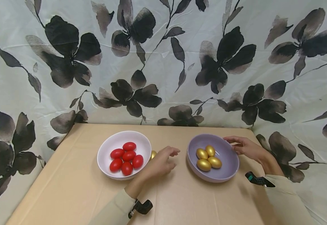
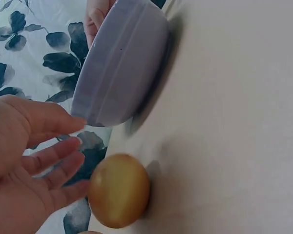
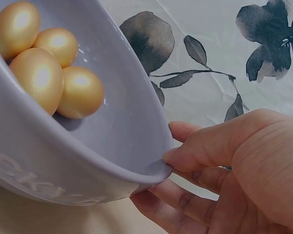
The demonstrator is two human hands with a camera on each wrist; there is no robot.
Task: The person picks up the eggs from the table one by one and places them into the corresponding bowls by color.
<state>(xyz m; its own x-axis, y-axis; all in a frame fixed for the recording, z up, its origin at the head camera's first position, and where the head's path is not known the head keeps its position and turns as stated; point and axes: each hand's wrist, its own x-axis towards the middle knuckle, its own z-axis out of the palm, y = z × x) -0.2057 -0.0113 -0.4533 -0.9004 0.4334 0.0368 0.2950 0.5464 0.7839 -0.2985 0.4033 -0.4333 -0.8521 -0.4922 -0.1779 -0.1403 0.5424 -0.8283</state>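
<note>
My left hand (image 1: pixel 160 162) hovers between the two bowls, its fingers loosely spread and holding nothing. In the left wrist view a gold egg (image 2: pixel 119 190) lies on the table by its fingertips; the head view shows only part of a gold egg (image 1: pixel 153 154) behind this hand. My right hand (image 1: pixel 245 147) grips the rim of the purple bowl (image 1: pixel 229 170), thumb on the edge and fingers against the outside (image 3: pixel 185 161). Several gold eggs (image 1: pixel 203 165) sit inside that bowl. To the left, a white bowl (image 1: pixel 107 142) holds several red eggs (image 1: pixel 128 156).
Both bowls stand on a light wooden-looking table (image 1: pixel 67 187). A floral curtain (image 1: pixel 180 78) hangs behind the table's back edge and down both sides. Raised lettering shows on the purple bowl's outer wall in the right wrist view.
</note>
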